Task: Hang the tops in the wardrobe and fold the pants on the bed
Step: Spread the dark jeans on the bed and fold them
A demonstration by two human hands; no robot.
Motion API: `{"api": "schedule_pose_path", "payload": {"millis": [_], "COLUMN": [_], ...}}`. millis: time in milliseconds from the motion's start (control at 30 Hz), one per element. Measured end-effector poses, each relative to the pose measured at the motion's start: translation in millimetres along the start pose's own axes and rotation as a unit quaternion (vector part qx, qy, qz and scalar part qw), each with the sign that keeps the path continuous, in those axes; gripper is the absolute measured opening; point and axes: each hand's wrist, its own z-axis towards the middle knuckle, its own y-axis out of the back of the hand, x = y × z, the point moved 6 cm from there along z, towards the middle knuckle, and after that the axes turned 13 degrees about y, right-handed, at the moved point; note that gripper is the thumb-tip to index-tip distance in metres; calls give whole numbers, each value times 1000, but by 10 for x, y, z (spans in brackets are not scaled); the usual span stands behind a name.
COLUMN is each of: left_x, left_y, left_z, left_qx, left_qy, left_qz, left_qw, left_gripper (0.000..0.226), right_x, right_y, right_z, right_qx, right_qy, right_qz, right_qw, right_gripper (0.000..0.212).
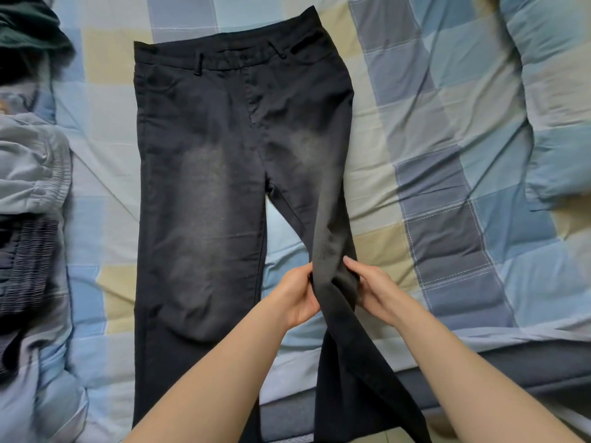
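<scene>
Black faded pants (204,174) lie face up on the checked bed sheet (399,148), waistband at the far end. The left leg lies flat and straight. The right leg is twisted and bunched near the knee, its lower part hanging over the bed's near edge. My left hand (299,295) grips the left side of that bunched leg. My right hand (372,287) grips its right side, fingers curled into the cloth.
A pile of clothes lies at the left edge: a dark green garment (28,33), grey pants with an elastic waist (32,174) and a dark pleated piece (25,266). A folded checked quilt (550,100) lies at the right. The dark bed edge (499,369) runs at the lower right.
</scene>
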Motion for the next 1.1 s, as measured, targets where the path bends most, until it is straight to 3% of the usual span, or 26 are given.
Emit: {"api": "schedule_pose_path", "payload": {"millis": [100,200,267,333,467,567,700,833,1000,1100], "left_x": [-89,-158,-146,-107,27,340,742,1057,1106,1159], "left_y": [95,168,127,31,35,113,146,90,45,67], "left_z": [-21,-32,15,90,211,292,364,378,343,318], "left_qx": [-25,-121,-198,-233,-271,-239,-170,-120,-144,-154], "left_qy": [-54,-117,-131,-140,-112,-34,22,54,25,21], "left_qz": [52,133,188,219,237,260,228,241,251,247], "left_qw": [997,977,953,937,926,935,959,962,957,956], "left_gripper": [29,27,22,11,2,29,43,21,15,19], "right_x": [269,719,858,835,483,140,-125,-118,64,174], "right_y": [307,864,1180,1429,1576,1578,1407,1239,1512,1662], "right_z": [-21,-229,-340,-316,-156,-256,-391,-569,-910,-1108], "right_qx": [-104,-228,-260,-274,-204,-161,-60,49,109,119], "right_qy": [119,277,307,272,62,-30,-13,53,60,37], "right_qz": [-39,-124,-203,-222,-155,-113,-62,-120,-352,-396], "right_qw": [987,925,893,895,965,980,996,990,928,910], "right_gripper": [24,14,13,20,35,30,30,41,27,22]}}
